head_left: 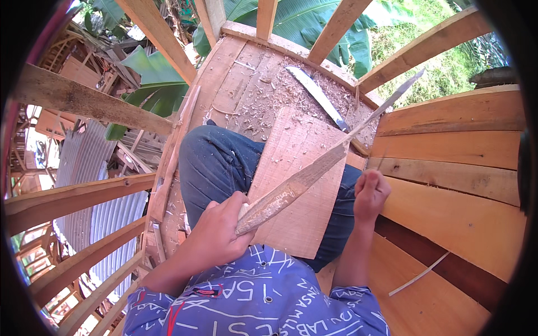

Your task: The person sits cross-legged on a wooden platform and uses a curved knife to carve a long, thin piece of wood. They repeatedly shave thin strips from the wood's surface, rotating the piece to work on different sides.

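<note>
My left hand [224, 229] is closed round the near end of a long wooden piece [302, 179], broad by my fingers and narrower toward its far tip. The piece slants up to the right, over a flat wooden board [297, 218] that lies across my lap. To the right, my right hand [372, 193] is a fist near my knee, apart from the wooden piece. A thin pointed thing [383, 161] sticks up out of it; whether this is a knife blade or a sliver I cannot tell.
A long pale blade [319, 98] lies among wood shavings [258, 89] on the plank floor [218, 84] ahead. Slatted wooden railings [84, 101] rise at left and front. Planks [448, 207] form the right side, with a thin stick [419, 274] on them.
</note>
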The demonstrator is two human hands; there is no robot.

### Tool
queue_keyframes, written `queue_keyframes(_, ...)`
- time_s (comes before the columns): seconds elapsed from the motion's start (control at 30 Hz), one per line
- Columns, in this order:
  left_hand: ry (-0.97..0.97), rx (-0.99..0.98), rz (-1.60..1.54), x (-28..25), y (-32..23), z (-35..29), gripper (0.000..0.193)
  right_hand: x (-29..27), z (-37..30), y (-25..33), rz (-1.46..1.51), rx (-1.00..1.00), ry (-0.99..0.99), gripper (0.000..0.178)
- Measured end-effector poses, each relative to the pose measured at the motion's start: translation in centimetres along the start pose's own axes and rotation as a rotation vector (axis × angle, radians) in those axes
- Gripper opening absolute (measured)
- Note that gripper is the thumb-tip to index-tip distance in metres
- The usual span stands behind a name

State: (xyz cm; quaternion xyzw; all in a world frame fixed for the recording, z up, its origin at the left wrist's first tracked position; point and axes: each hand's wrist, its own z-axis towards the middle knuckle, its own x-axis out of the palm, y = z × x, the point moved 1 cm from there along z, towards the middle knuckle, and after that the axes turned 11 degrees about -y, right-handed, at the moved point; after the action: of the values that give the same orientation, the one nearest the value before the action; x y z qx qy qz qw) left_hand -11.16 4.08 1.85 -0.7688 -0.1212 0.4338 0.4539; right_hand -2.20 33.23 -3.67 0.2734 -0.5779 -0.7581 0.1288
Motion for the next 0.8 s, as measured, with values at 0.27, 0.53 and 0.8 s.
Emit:
queue_keyframes(0.27,0.261,-0.234,-0.665,0.7,-0.7,0.1,0.027,3.5,-5.7,1.5,0.032,-0.061,0.310,0.041)
queue_keyframes(0.53,-0.146,0.145,0.077,0.5,-1.5,-0.1,0.029,2.8,-5.2,2.4,-0.033,-0.223,0.306,0.046)
queue_keyframes(0.8,-0.217,0.175,0.217,0.2,-2.5,-1.7,0.031,0.5,-2.0,2.1,-0.206,-0.214,0.013,0.053)
